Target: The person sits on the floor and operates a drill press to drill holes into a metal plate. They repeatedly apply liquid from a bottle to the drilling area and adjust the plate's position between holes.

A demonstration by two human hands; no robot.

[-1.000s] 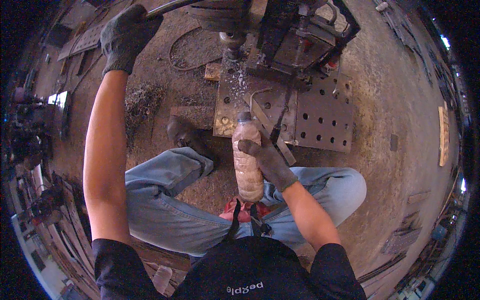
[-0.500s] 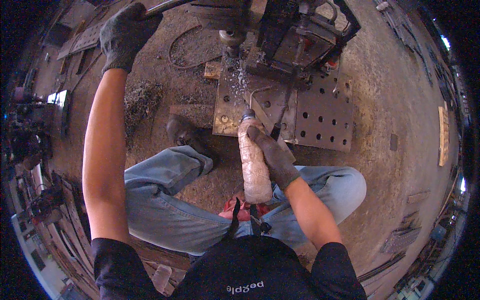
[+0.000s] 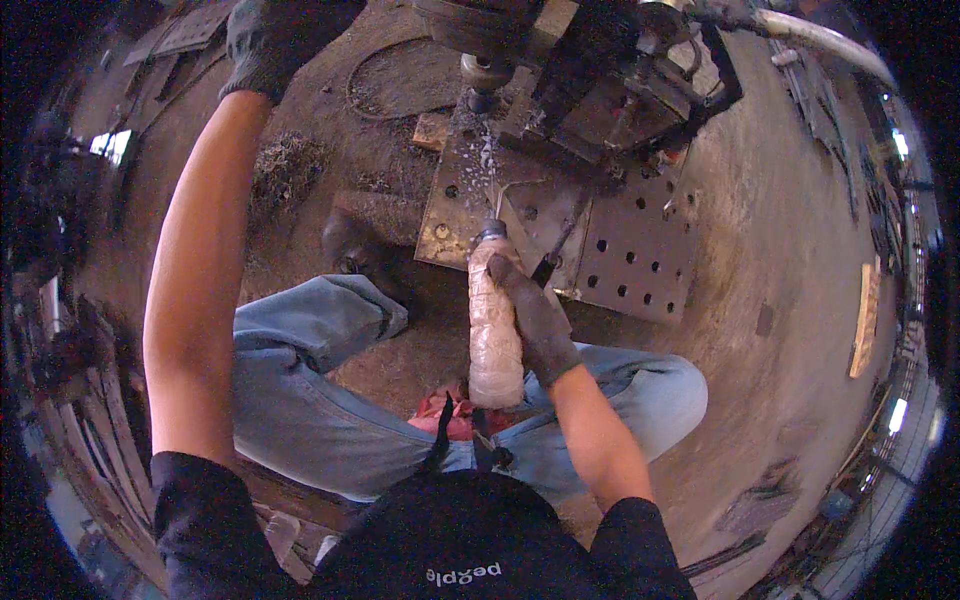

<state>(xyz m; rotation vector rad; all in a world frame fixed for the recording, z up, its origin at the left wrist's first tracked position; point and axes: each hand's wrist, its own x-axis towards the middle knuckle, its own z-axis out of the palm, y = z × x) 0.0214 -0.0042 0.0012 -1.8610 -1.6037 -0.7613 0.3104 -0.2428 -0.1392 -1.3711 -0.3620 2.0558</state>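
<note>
One gloved right hand (image 3: 525, 310) is closed around the milky plastic bottle (image 3: 494, 335), its thumb across the upper side, so that grip is firmly filled. The bottle hangs above the person's lap, its dark cap (image 3: 490, 230) facing away toward the machine's spindle (image 3: 485, 75). Compared with a second ago, the cap has come across to line up with the near end of a bent rod (image 3: 520, 183); compared with half a second ago, the bottle lies straighter in the view, less slanted. Whitish droplets (image 3: 486, 155) show between cap and spindle, over the perforated plate (image 3: 630, 255), as in both earlier views; whether liquid is leaving the bottle now cannot be told.

The whole view has shifted too: the spindle sits lower, a pale hose (image 3: 820, 35) has come in at upper right, and the gloved left hand (image 3: 275, 45) is now cut by the top edge. The bar it held earlier is out of sight, so its grip cannot be told. For the work in hand, the change seems slight: the bottle appears aimed at the spindle area, well apart from it.
</note>
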